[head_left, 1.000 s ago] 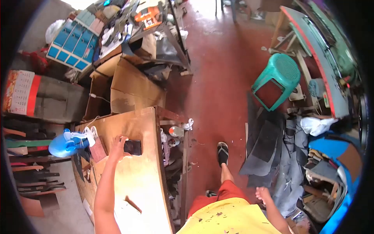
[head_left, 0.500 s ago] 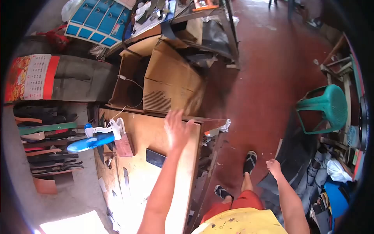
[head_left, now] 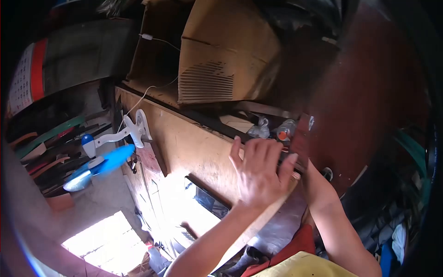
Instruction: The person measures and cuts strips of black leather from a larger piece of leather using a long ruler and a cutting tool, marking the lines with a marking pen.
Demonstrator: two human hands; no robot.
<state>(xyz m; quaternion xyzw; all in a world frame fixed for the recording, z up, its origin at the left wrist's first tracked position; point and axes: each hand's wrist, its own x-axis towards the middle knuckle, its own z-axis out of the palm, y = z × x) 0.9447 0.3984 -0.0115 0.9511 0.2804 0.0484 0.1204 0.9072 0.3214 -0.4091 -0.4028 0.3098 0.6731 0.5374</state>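
My left hand [head_left: 259, 168] is over the front right corner of the wooden table [head_left: 198, 152], palm down with the fingers apart. My right hand [head_left: 308, 174] reaches in at the same corner, mostly hidden behind the left one, so its fingers do not show clearly. A small dark part shows between the hands, too hidden to name. On the tabletop, left of my left forearm, lies a dark phone [head_left: 207, 197] with light reflected in its screen.
A blue-bladed clip fan [head_left: 113, 159] is fixed to a wooden block [head_left: 152, 157] at the table's left. Beyond the table stands a cardboard box [head_left: 221, 60]. A clear plastic bottle with an orange cap [head_left: 283, 135] lies past the corner. Straps hang on the left wall.
My view has turned and come closer to the table. My right hand has come up from beside my body to the table corner, meeting my left hand there.
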